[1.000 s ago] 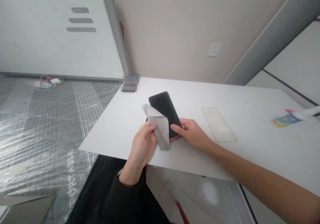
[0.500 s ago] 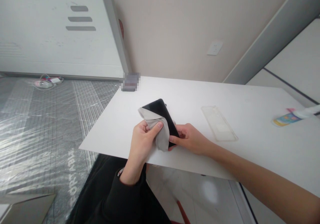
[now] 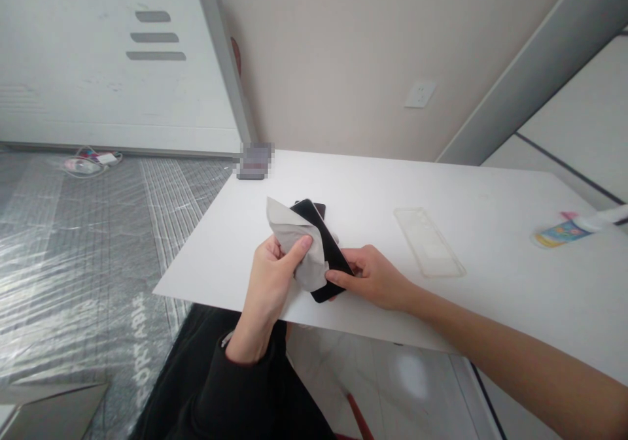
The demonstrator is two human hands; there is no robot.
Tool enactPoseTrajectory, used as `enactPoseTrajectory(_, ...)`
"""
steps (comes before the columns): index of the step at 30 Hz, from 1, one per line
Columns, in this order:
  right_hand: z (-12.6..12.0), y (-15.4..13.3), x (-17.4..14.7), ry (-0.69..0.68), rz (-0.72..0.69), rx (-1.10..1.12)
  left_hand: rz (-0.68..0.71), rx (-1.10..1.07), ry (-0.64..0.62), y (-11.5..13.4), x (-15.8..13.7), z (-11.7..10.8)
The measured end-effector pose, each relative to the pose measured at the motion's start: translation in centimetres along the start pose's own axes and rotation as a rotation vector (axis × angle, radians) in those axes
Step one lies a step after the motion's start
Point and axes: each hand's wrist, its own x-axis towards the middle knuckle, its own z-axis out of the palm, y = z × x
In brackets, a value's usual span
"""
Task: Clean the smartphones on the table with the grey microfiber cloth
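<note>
A black smartphone (image 3: 331, 257) is held tilted above the near part of the white table (image 3: 206, 250). My right hand (image 3: 375, 276) grips its lower right side, the thumb across the front. My left hand (image 3: 275, 267) pinches a light grey cloth (image 3: 297, 237), thumb on top, and the cloth lies over the phone's left side. Behind the phone, a small dark object (image 3: 320, 208) shows partly on the table; the rest of it is hidden. To the right lies a clear phone case (image 3: 432, 244).
A blurred-out dark item (image 3: 254, 161) sits at the table's far left corner. On the right, a bottle with a colourful label (image 3: 562, 232) lies on its side. A wall socket (image 3: 420, 94) is behind the table, and a cable bundle (image 3: 91, 161) lies at the left.
The phone has tilted and shifted slightly down and left. My left hand has moved a little left with the cloth, and more of the dark object behind the phone now shows.
</note>
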Motion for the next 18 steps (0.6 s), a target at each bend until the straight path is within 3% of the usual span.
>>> enactPoseTrajectory(5,-0.1,-0.4,0.2,0.147,-0.052,0.031,-0.004,0.129,-0.039,0.3,-0.5,0.9)
enactPoseTrajectory(10,-0.4,-0.1,0.6,0.163,-0.061,0.062,0.009,0.170,-0.020,1.2,-0.8,1.4)
enactPoseTrajectory(13,-1.0,0.2,0.7,0.263,-0.102,0.009,0.015,0.214,-0.026,1.1,-0.8,1.1)
enactPoseTrajectory(18,-2.0,0.2,1.0,0.417,-0.146,0.114,-0.066,0.336,-0.182,0.7,-1.1,1.0)
